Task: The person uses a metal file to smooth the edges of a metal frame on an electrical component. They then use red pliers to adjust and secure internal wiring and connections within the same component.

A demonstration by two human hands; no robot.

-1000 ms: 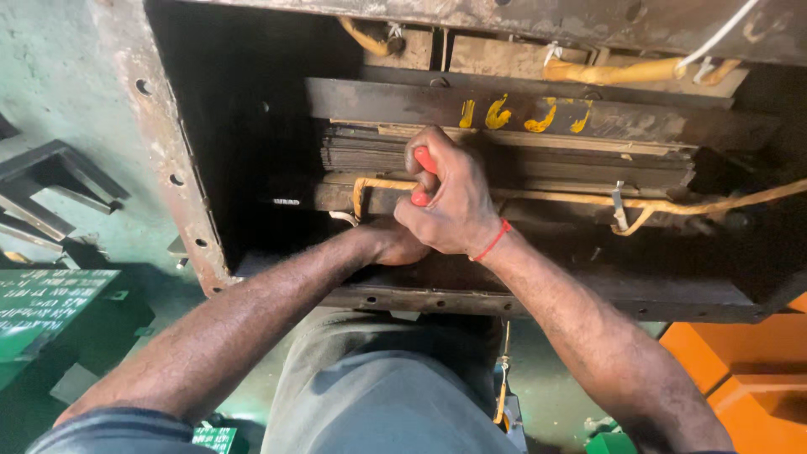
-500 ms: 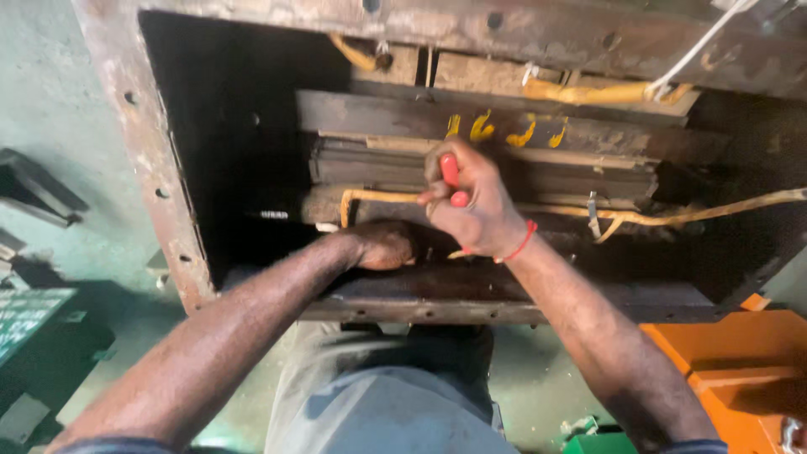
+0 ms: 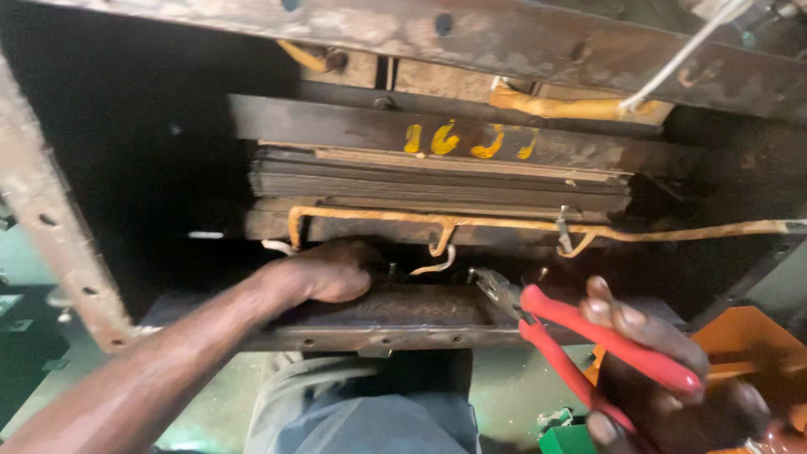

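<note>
Right hand (image 3: 664, 378), lower right of frame: fingers (image 3: 614, 315) wrapped round red handles of pliers (image 3: 588, 345), firm grip, handles spread a little. Plier nose (image 3: 496, 288) steel, pointing up-left toward frame centre, long axis running lower right to upper left; whether nose is parted, cannot tell. Just above and left of nose: loose wire end (image 3: 433, 267), pale, curled, hanging under hook (image 3: 441, 240) of orange-coated wire (image 3: 504, 224). Wire lying near-horizontal across mid-frame, from bend at left out to right edge, second hook (image 3: 572, 244) further right. Nose near the curled end but apart, not touching. Right hand nearer that wire end than left. Left hand (image 3: 324, 273), centre-left: fingers curled palm down on rusty ledge (image 3: 403, 307), tips tucked back under the wire, out of sight; holding anything, cannot tell. Left forearm running in from lower left corner, right wrist bent, coming up from lower right. Behind wire: dark plate stack (image 3: 437, 181), bar (image 3: 336, 126) with yellow paint marks above, rusted frame (image 3: 50, 227) at left edge.
</note>
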